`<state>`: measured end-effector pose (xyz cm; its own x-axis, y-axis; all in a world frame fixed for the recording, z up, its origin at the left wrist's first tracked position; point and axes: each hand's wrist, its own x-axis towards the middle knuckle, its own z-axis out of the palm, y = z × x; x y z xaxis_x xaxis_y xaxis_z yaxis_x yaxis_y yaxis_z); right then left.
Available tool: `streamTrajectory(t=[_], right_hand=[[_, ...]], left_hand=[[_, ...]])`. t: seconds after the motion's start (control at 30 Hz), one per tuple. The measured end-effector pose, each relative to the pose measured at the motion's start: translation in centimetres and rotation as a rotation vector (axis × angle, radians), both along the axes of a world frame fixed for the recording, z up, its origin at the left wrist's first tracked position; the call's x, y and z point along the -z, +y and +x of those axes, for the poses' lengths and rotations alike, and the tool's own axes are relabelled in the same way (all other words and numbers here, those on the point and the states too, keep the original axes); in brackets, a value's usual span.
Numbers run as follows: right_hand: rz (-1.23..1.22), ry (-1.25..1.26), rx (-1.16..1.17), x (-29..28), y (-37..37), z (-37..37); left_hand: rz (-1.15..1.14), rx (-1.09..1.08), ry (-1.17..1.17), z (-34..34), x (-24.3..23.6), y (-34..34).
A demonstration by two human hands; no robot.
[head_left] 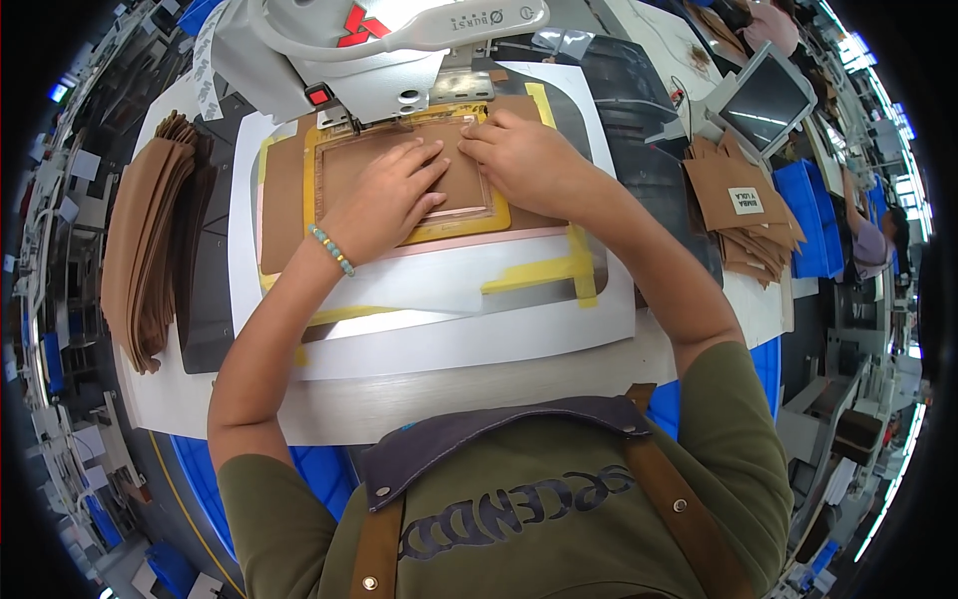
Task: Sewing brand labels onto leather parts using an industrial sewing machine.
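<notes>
A brown flat panel (283,200) lies under a yellow rectangular frame (489,222), below the head of a white sewing machine (339,85). My left hand (389,195) rests flat on the brown piece inside the frame, fingers stretched toward the machine. A beaded bracelet (331,250) circles that wrist. My right hand (524,160) lies over the frame's right side, its fingers slightly bent and their tips on the brown piece near the inner edge. Neither hand grips anything that I can see. The palms hide part of the frame and panel.
A white sheet (419,349) with yellow tape (539,272) lies beneath the frame. Stacked brown panels (150,240) stand at the left. More brown pieces (733,195) are piled at the right, near a blue bin (806,220) and a screen (766,105).
</notes>
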<state>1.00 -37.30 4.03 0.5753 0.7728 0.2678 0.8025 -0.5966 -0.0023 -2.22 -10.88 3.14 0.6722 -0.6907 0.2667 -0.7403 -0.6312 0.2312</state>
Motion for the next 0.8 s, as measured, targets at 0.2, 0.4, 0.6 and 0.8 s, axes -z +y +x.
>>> streamTrajectory(t=[0.2,0.4,0.6,0.8], right_hand=[[-0.02,0.007,-0.023,0.3,1.7,0.6],[0.105,-0.093,-0.122,0.8,2.7,0.5],[0.163,0.146,-0.098,-2.1,1.1,-1.9],[0.103,0.255,-0.021,-2.1,-1.5,-3.3]], left_hand=[[-0.071,-0.005,-0.009,0.3,0.6,0.9],[-0.095,-0.04,-0.003,0.3,0.1,1.3],[-0.027,-0.065,-0.077,0.4,0.1,2.1],[-0.021,-0.086,-0.023,0.2,-0.3,3.4]])
